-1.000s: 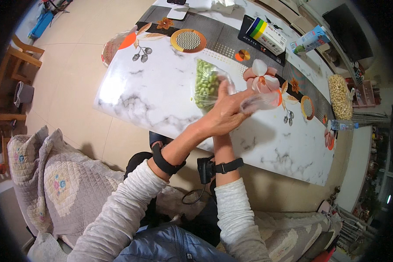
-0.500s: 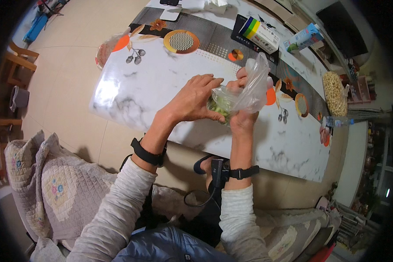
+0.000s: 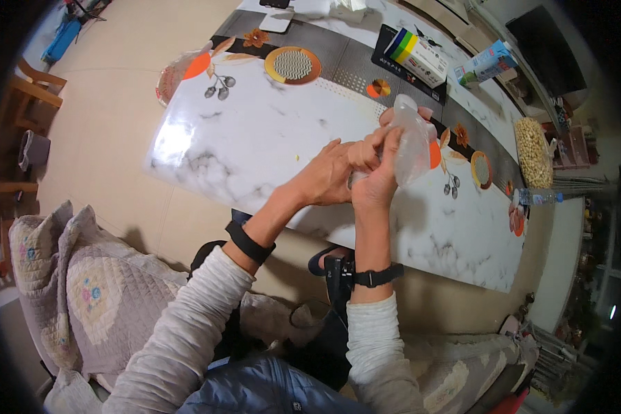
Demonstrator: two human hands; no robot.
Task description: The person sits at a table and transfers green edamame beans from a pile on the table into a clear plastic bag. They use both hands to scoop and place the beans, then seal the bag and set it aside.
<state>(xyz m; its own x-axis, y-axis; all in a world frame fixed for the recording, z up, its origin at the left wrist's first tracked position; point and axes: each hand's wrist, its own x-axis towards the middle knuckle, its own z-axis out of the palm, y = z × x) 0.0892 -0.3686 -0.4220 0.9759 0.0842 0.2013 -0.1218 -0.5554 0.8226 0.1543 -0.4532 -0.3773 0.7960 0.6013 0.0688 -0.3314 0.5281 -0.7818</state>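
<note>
Over the marble-patterned table (image 3: pixel 255 131), my two hands meet around a clear plastic bag (image 3: pixel 412 153). My right hand (image 3: pixel 374 172) has its fingers curled tightly round the bag's neck, and the loose, crumpled top sticks out to the right of them. Pressed against it from the left, my left hand (image 3: pixel 324 176) wraps round the lower part of the bag. What the bag holds is hidden behind my fingers now; half a second ago, pale green pieces showed through it. Black straps circle both wrists.
Toward the far right stand a white carton with coloured stripes (image 3: pixel 421 63) on a dark mat, a blue-and-white carton (image 3: pixel 486 63), a bag of pale kernels (image 3: pixel 533 152) and a clear bottle (image 3: pixel 538 196). A phone-like white object (image 3: pixel 277 22) lies at the far edge. Quilted seating (image 3: pixel 110 297) is near left.
My left hand has moved right and closed up against my right hand, covering the green pieces. My right fingers have bunched the bag's neck, and its top now droops lower.
</note>
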